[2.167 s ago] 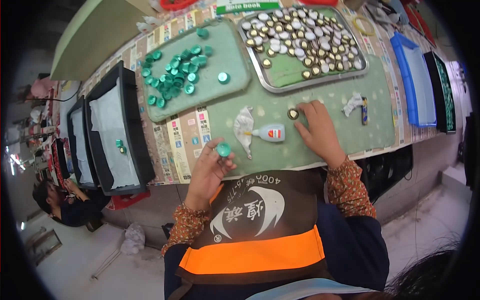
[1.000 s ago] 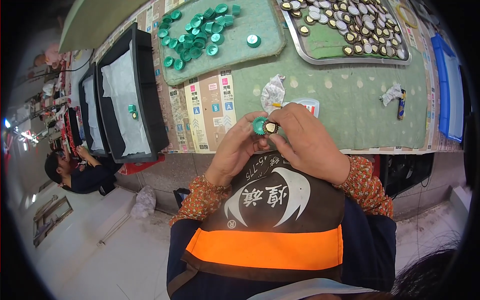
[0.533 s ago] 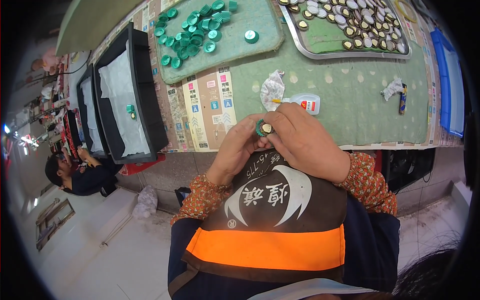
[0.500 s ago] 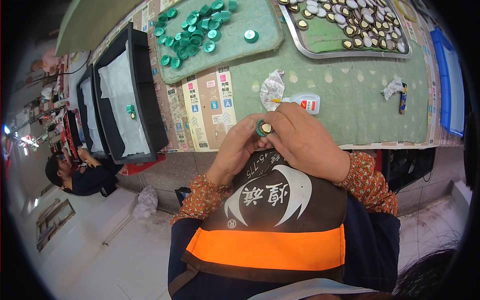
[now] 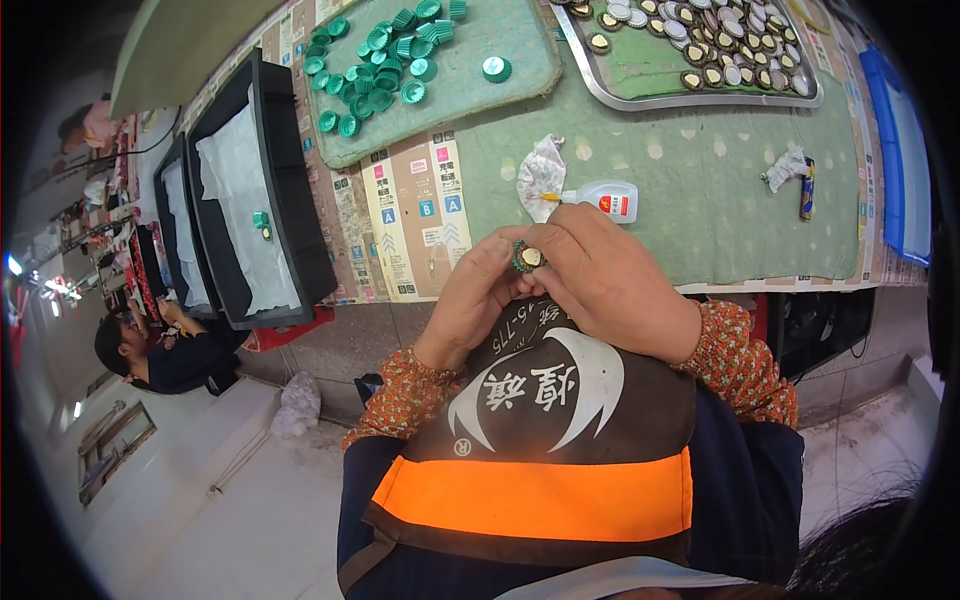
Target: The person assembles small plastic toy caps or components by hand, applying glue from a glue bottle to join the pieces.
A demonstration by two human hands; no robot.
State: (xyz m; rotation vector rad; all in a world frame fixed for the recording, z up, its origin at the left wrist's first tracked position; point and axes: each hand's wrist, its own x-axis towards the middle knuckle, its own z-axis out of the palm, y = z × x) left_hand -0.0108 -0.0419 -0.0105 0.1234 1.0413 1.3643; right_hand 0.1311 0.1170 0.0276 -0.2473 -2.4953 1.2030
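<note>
Close to the table's front edge, my left hand [image 5: 468, 302] and my right hand [image 5: 612, 285] meet around a small crimped bottle cap [image 5: 531, 259]. Green fluted edging and a dark rim ring its cream centre, which faces up. Fingers of both hands pinch it, and its underside is hidden. Just beyond the right hand lies a clear squeeze bottle [image 5: 610, 199] with a yellow tip, on its side. The tip rests at a crumpled, stained white paper [image 5: 542, 172].
Green crimped caps [image 5: 378, 66] lie on a padded board [image 5: 500, 105] at the back left. A metal tray [image 5: 700, 103] holds many dark and silver caps. Black bins [image 5: 280, 150] stand left, a blue tray [image 5: 900, 165] right. A small dark tube [image 5: 807, 190] lies by crumpled paper [image 5: 785, 170]. Another person [image 5: 160, 350] sits left.
The cap has turned or tilted slightly between my fingers, with less of its green edging showing. Both hands stay nearly in place, and the view has shifted a little.
</note>
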